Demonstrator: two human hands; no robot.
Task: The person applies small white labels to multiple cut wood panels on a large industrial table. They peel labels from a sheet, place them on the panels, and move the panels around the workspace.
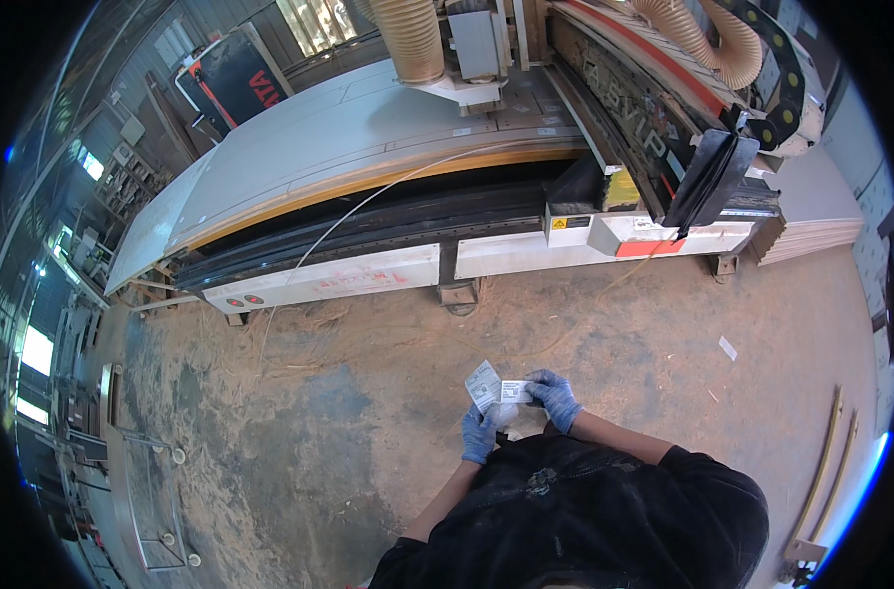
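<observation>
In front of my body, both hands wear blue-grey gloves. My left hand (479, 435) is closed on the lower end of a printed white label (483, 383), which stands tilted above the fingers. Level with it, my right hand (555, 397) pinches the right edge of a smaller printed label (514, 393). The two labels meet or overlap at their inner edges; I cannot tell which. Between and just below the hands shows something whitish (507, 416), partly hidden, whose kind I cannot make out.
Ahead stands a long cutting machine (368, 275) carrying large pale sheets (300, 128), with a ribbed hose (408, 39) above. Stacked boards (810, 211) are at the right. A wheeled metal frame (138, 501) stands left. A paper slip (728, 348) lies on the dusty floor (300, 442).
</observation>
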